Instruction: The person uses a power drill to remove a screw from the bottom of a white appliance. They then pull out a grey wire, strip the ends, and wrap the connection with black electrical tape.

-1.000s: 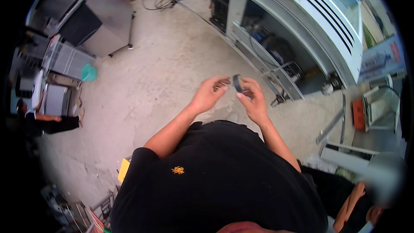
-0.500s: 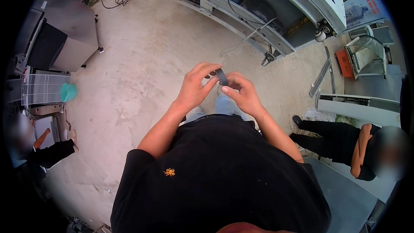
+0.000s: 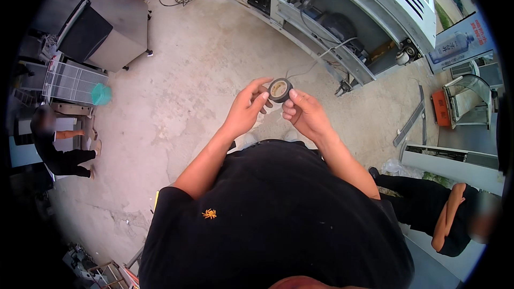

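A roll of black tape (image 3: 281, 99) with a pale core is held up in front of my body, its round face turned toward me. My left hand (image 3: 246, 108) grips the roll's left edge between thumb and fingers. On the opposite edge, my right hand (image 3: 309, 116) pinches it with the thumb and fingertips, the other fingers curled below. No loose tape end can be made out.
Ahead to the right stands a large metal cabinet (image 3: 342, 72) with exposed machinery and a trailing cable. A dark cabinet, a wire rack (image 3: 69, 86) and a green basket (image 3: 101, 94) are at left. One person stands at each side. Concrete floor (image 3: 176, 75) lies between.
The tape roll has turned from edge-on to showing its round face and core. My right hand has rotated with it. The view has shifted, and the person at left appears more upright.
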